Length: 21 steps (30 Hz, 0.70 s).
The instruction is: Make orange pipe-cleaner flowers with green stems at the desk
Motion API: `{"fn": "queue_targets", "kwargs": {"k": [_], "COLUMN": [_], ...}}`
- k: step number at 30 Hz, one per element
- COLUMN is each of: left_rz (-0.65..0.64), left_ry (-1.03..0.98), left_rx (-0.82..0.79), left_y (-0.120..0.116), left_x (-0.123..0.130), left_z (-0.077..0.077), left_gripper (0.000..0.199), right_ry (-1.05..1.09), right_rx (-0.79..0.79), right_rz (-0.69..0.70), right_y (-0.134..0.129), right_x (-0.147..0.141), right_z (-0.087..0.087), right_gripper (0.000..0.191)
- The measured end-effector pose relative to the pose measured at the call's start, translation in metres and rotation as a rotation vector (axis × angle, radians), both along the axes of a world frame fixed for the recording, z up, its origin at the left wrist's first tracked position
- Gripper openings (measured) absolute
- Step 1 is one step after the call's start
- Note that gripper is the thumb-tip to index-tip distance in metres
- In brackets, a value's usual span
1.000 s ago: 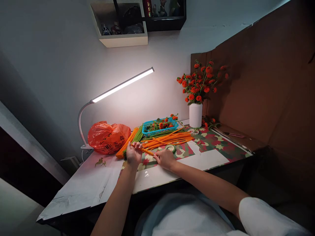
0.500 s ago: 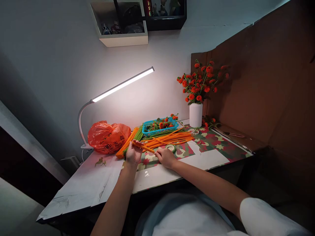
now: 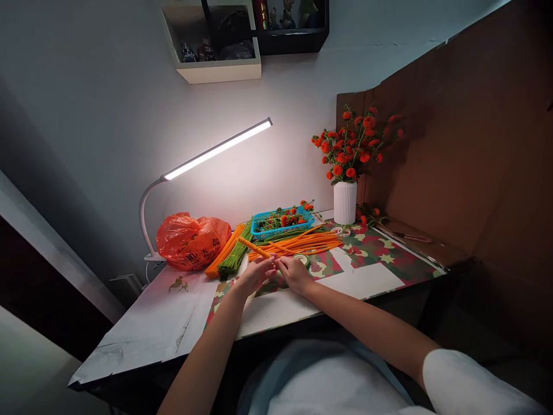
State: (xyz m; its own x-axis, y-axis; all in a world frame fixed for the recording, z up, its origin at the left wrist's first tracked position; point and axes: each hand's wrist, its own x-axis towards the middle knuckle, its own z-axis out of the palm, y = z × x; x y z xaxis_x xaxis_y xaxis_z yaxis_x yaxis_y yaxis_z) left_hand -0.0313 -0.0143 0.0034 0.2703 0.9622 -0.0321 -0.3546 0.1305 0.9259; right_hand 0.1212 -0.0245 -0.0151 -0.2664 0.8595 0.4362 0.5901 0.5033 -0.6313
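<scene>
A thin orange chenille stem (image 3: 254, 248), with a ridged look as if tightly coiled, slants up and left from my hands over the table. My right hand (image 3: 294, 274) is closed, its thumb and fingers pinching the near end. Against those fingertips, my left hand (image 3: 257, 275) has its fingers curled around the same end; their exact hold is partly hidden. Just beyond lie a bundle of loose orange chenille stems (image 3: 315, 242) and a bundle of green chenille stems (image 3: 235, 257). A roll of green tape (image 3: 301, 260) rests behind my right hand.
A blue basket (image 3: 283, 231) holds orange flowers with green stems. An orange plastic bag (image 3: 192, 242) sits at the left beside a lit lamp (image 3: 218, 151). A white vase (image 3: 345, 203) of flowers stands back right, near pliers (image 3: 413, 237) and a cardboard panel (image 3: 453, 144).
My left hand has moved right and down along the orange stem to meet my right hand. The stem's far end, earlier in my left fingers, now sticks out free.
</scene>
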Motion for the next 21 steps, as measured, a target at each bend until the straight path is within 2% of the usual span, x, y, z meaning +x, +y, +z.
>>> {"fn": "queue_targets", "kwargs": {"k": [2,10,16,21], "left_rz": [-0.033,0.012,0.124,0.179], "left_ry": [0.064,0.202,0.181,0.13], "left_rx": [-0.004,0.12,0.088,0.058], "left_y": [0.0,0.005,0.005,0.005], "left_x": [0.002,0.002,0.0,-0.001], "left_z": [-0.003,-0.006,0.0,0.005], "left_gripper": [0.028,0.037,0.036,0.034], "right_ry": [0.007,-0.038,-0.126,-0.152], "right_rx": [0.008,0.018,-0.003,-0.009], "right_rz": [0.007,-0.038,-0.074,-0.023], "right_y": [0.0,-0.001,-0.002,0.002], "right_x": [0.001,0.004,0.008,0.018], "right_z": [0.0,0.005,0.01,0.014], "right_gripper": [0.042,0.043,0.04,0.039]}}
